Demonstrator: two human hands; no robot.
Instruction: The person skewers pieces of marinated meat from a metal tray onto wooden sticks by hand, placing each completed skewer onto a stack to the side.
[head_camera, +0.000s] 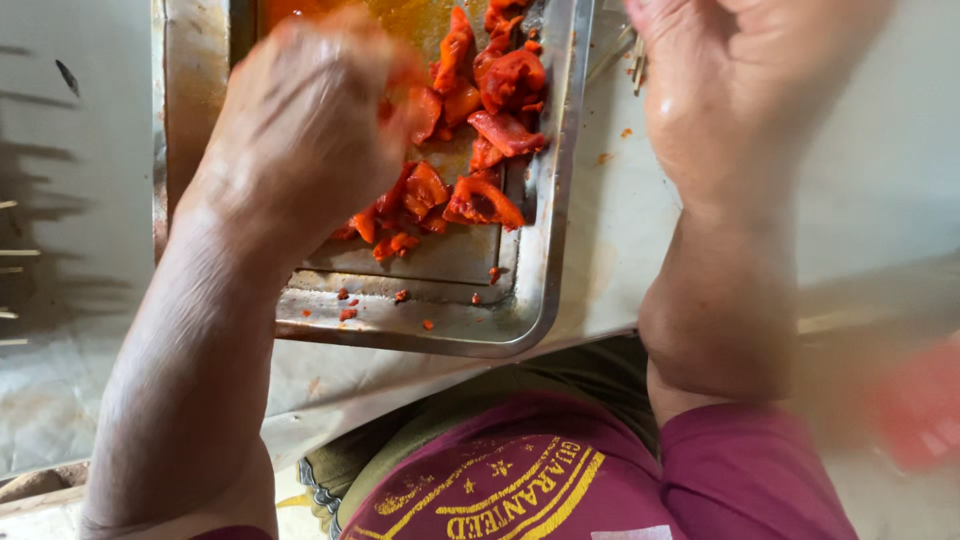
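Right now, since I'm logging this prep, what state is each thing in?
Tray: lying flat, oily, partly filled.
Red pieces: piled at the tray's far end, crumbs scattered nearer.
Left hand: over the tray, fingers among the pieces.
Right hand: beside the tray; grip hidden.
Table: covered, stained.

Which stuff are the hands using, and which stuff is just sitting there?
In use:
- left hand, over the red-orange pieces
- metal tray holding the pieces
- right hand, beside the tray

Just lying about:
- thin sticks by the right hand
- blurred red thing at the right edge
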